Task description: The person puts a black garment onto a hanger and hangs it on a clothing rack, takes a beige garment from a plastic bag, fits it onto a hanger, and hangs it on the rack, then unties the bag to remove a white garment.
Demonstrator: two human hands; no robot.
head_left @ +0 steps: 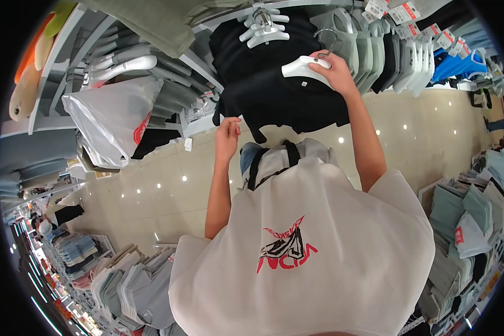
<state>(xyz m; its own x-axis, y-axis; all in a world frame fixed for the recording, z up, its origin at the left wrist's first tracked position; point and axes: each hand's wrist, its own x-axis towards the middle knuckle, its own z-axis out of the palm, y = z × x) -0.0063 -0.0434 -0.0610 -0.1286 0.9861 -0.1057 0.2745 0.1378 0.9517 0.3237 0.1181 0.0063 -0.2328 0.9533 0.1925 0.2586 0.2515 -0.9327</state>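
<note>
The right hand is closed, thumb and fingers pinched round the white hanger by its hook, apparently so that the weight of the black top is borne from above and its cloth is left to fall free before the row of black tops. The hanger's long axis is laid side to side, with the top's cloth directed down toward the feet; beside its left edge, the left hand is loosely curled, though whether fabric is gripped cannot be told.
</note>
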